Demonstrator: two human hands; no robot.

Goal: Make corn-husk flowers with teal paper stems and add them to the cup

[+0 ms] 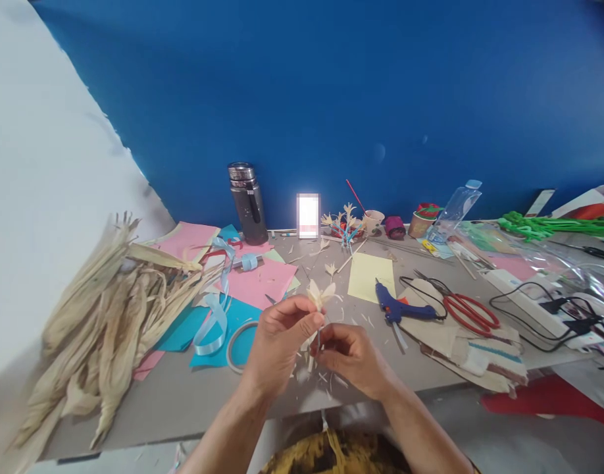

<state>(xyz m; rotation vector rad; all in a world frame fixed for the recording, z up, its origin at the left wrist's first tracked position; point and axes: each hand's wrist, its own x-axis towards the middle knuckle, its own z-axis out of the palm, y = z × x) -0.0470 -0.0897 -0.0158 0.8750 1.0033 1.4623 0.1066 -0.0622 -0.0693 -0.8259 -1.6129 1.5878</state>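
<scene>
Both hands work close together above the near middle of the tabletop [183, 401]. The left hand [277, 345] is closed in a pinch, thumb and fingertips gripping the pale husk flower [320, 294] just below its petals. The right hand [351, 359] is closed lower down, fingers curled about the flower's thin stem [318, 339], touching or nearly touching the left hand.

The husk flower stands above and slightly far of both hands, petals spread upward. Its long axis runs roughly upright, from the right hand at the lower end, through the left hand's pinch, to the petals at the top. The left hand is the nearer to the petals; the right hand holds the stem end. Whether a wrap or tape lies on the stem cannot be told.

Small pale trimmings [326, 378] lie scattered on the tabletop directly beneath the hands.

Surroundings: a large heap of dried corn husks [99, 316] at the near left; pink and blue paper sheets [257, 280] with a light blue ribbon [213, 326] and a tape ring [235, 342] just left of the left hand. A blue glue gun [398, 308] lies right of the flower, near a yellow paper sheet [371, 276]; red-handled scissors [467, 311] lie further right. At the far edge stand a dark flask [247, 204] and a cluster of finished flowers [345, 224].
</scene>
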